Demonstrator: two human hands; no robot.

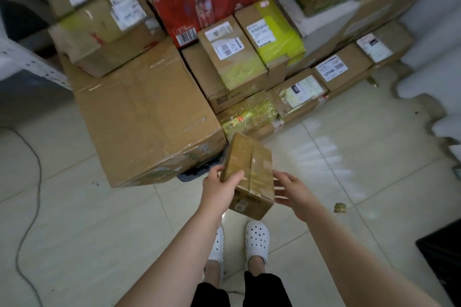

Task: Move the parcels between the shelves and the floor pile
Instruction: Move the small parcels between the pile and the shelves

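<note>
You hold a small brown parcel (250, 174) up in the air, over the floor (349, 157) and just above your white shoes (257, 237). It sits close to the near corner of the big box (144, 112) at the front of the floor pile.

Your left hand (219, 188) grips the parcel's left side, with the thumb on top and the fingers curled under. That is why the parcel tips a little: only one hand carries it. Your right hand (293, 193) is spread wide just beside the parcel's right side. I cannot tell if it touches the box yet. It looks ready to catch the other side so the parcel stays flat.

The pile has many boxes stacked against each other, with a red box (207, 7) at the back. Small ones lie on top of big ones, so they do not get squashed. A metal shelf (30, 62) stands at the left edge of the floor.

Mind the cable (32, 157) on the floor at your left when you step.
</note>
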